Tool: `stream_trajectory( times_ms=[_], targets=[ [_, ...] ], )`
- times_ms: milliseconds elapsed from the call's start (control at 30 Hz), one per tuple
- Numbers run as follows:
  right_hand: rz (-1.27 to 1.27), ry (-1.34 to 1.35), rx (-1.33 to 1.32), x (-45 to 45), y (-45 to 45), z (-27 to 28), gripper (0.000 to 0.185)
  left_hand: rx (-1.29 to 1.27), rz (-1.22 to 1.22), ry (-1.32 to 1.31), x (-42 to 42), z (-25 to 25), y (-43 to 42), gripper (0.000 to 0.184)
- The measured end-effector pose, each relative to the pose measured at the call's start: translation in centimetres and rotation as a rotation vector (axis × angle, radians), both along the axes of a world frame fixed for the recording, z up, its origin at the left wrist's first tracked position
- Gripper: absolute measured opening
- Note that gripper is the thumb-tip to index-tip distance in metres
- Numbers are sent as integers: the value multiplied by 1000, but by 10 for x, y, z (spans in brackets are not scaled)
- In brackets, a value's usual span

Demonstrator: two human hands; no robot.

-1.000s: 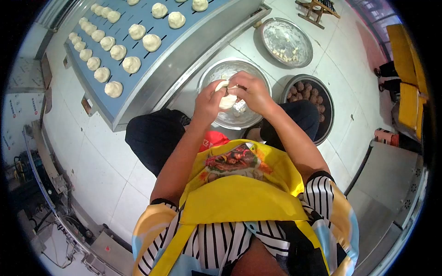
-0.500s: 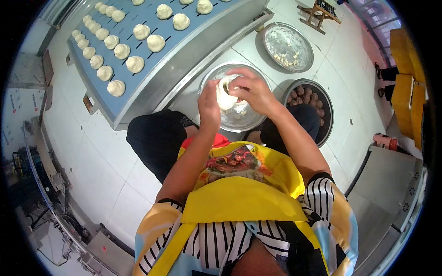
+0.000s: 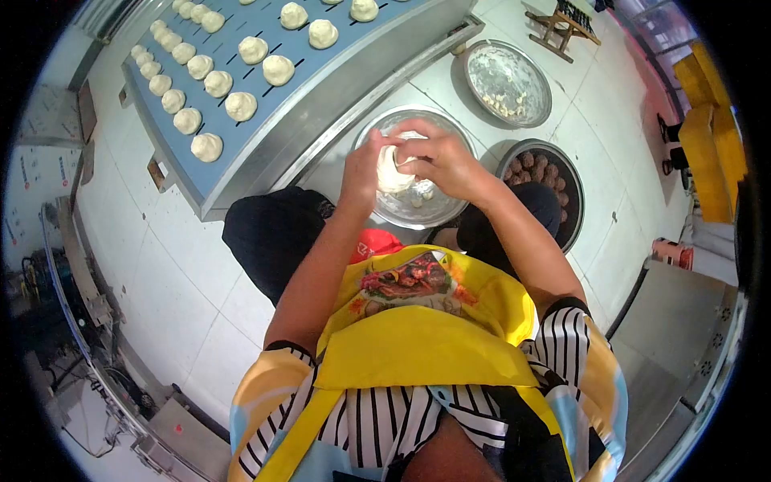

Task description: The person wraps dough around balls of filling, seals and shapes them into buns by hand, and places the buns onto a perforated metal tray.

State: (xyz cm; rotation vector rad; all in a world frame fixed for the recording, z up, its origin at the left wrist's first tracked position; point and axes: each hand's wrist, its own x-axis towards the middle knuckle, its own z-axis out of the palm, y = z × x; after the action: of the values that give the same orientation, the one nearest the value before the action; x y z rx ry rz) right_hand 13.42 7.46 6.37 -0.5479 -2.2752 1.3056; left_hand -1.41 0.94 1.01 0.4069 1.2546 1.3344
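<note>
A pale piece of dough [image 3: 393, 175] is held between my two hands above a metal bowl [image 3: 387, 210]. My left hand [image 3: 363, 170] cups its left side, fingers curled at the top. The fingers of my right hand [image 3: 444, 163] bend over its upper right edge and pinch there. A small dark gap shows in the dough by my right fingertips; what lies inside is hidden. Loose bits of dough lie in the bowl under my hands.
Rows of round dough balls [image 3: 241, 106] sit on a blue slatted tray [image 3: 265, 34] at upper left. Right of the bowl stand a floury metal basin [image 3: 504, 76] and a dark tub [image 3: 572, 217] of brown balls. A small stool [image 3: 560, 30] is farther back.
My left fingertips have closed in toward my right hand over the top of the dough. The dough's opening shows less than before. The view has shifted slightly.
</note>
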Motion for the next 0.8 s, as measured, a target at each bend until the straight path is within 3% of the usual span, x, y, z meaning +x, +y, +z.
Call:
stream_trajectory(
  times_ms=[67,167,267,367,500,600,700,800],
  targets=[
    [48,52,195,-4,2,1,6,-40,-112,71,-10,-1,6,55],
    [-23,23,337,-5,4,-2,9,60,-44,-167,-7,4,7,52],
    [-327,-97,-280,-10,0,15,10,452,282,54,22,-24,-2,51],
    [-141,-70,-116,-7,-3,6,12,291,111,210,11,-24,-10,51],
    [-92,10,-103,-7,-6,-3,19,-47,-151,-14,-6,12,-5,68],
    [-55,-14,26,-10,-8,7,25,19,-338,20,-23,14,3,73],
    [-116,-147,163,-11,-7,0,29,-179,-378,97,-19,31,4,74],
    [-269,-127,70,-12,-8,1,31,-70,-281,-6,-14,26,0,72]
  ],
)
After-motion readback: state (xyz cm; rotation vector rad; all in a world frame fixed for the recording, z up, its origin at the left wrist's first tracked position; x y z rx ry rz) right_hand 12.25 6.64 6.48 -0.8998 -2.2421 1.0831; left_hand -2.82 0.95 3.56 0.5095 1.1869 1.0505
